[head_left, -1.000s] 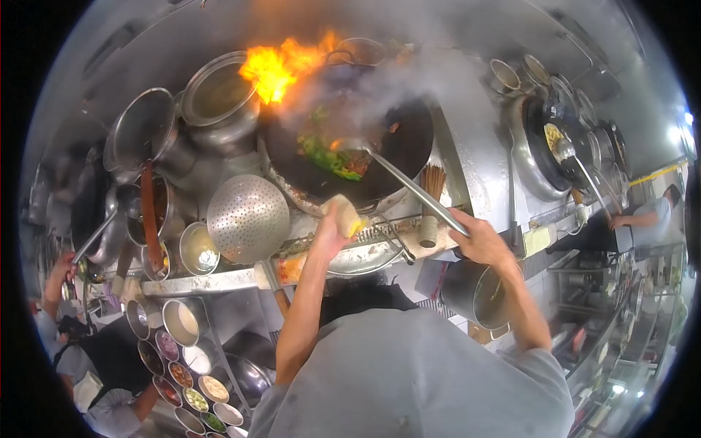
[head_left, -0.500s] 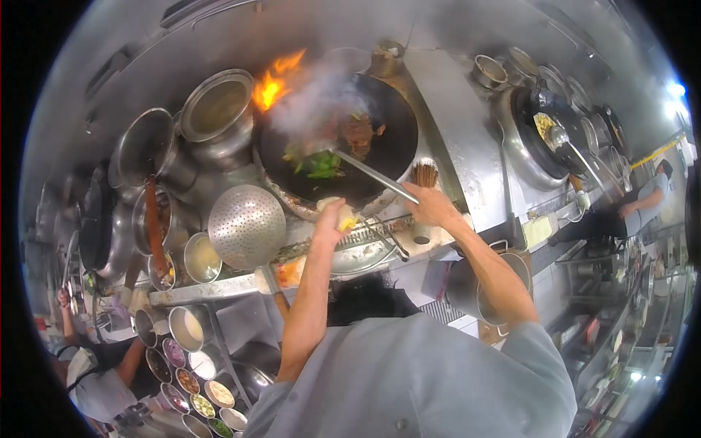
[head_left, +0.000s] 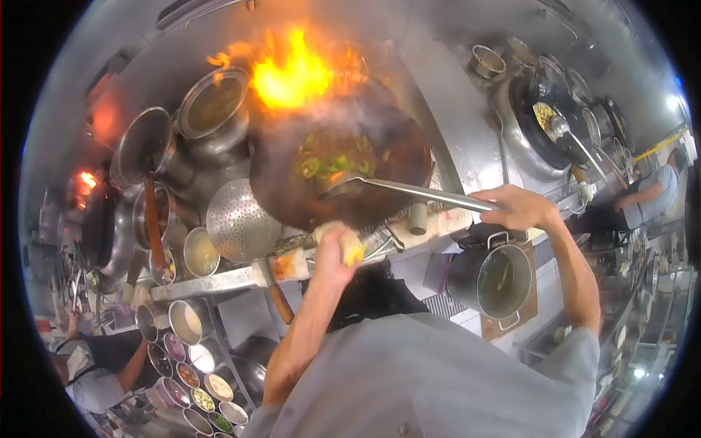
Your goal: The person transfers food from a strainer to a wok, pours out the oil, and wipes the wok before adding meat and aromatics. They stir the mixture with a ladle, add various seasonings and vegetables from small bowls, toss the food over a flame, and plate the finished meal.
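Observation:
A large dark wok holds green vegetables mixed with brownish pieces of food; smoke hangs over it and tall flames rise at its far side. At the wok's near rim, my left hand is closed around a folded cloth, pale with a yellow patch. The cloth hides the part of the rim under it. My right hand grips the end of a long-handled metal ladle, whose bowl lies over the near part of the wok, beside the food.
Left of the wok are a perforated strainer, a lidded-looking metal pot and a bowl of yellowish liquid. Ingredient tubs stand lower left. A deep pot is at my right, another wok beyond. Co-workers are at both sides.
The flames have grown much larger. The wok has shifted toward me and its food is gathered together. My right hand has moved right with the ladle; my left has come slightly nearer my body.

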